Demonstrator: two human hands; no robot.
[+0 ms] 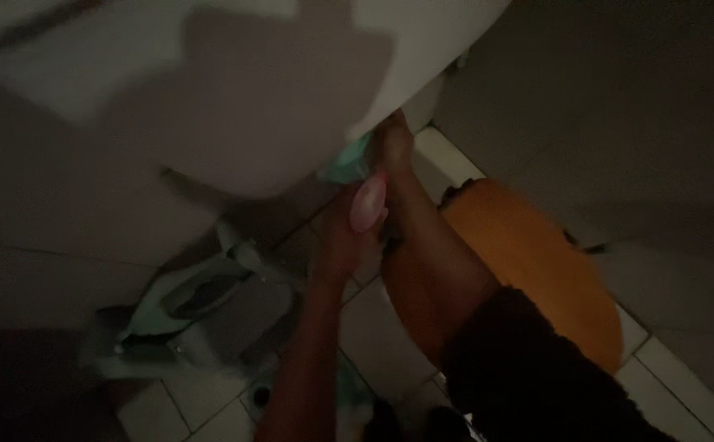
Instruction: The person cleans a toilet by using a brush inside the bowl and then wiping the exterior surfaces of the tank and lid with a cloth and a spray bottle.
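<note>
Dark-sleeved, the right hand (394, 143) reaches under the white basin (234, 98) rim against a teal cloth (349, 160), its fingers too dim to read, while the left hand (349, 237) grips a pink bottle (368, 205); wiping looks underway, the underside seemingly unfinished.

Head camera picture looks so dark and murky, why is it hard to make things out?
Head view: dim light throughout, corners nearly black; a broad soft shadow falls across the white basin; the left hand and right hand are smeared by blur; only the orange bucket keeps clear colour.
</note>
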